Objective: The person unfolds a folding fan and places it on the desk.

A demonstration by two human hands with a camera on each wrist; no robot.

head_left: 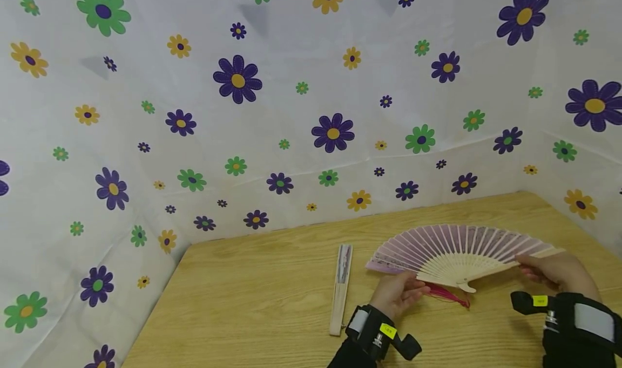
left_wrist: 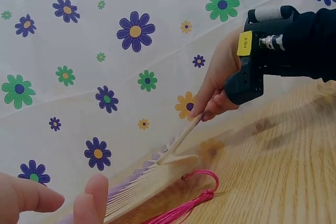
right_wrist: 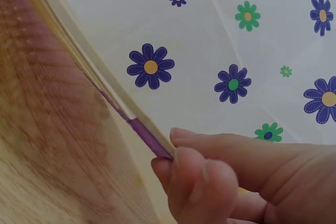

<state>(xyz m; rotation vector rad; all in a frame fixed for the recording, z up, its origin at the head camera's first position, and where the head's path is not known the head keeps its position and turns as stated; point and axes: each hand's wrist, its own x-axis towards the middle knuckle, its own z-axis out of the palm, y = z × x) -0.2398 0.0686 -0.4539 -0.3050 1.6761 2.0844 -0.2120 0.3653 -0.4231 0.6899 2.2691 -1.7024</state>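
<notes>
Fan [head_left: 452, 244] with purple leaf, spread in a wide arc on the right part of the table [head_left: 233, 292], between both hands. From the right hand [head_left: 559, 273], a pinch of thumb and fingertips near the tip of the outer stick. At the opposite edge, the left hand [head_left: 396, 295], with thumb and fingers parted in its wrist view; cannot tell whether gripping or merely touching. By judgement, at or near full spread, with release not yet made. Left of the left hand, a folded second fan [head_left: 342, 290], untouched. Hard to make out: any contact between leaf and wood. Cut off in the left wrist view: the lower end of the pink tassel [left_wrist: 203, 198].
</notes>
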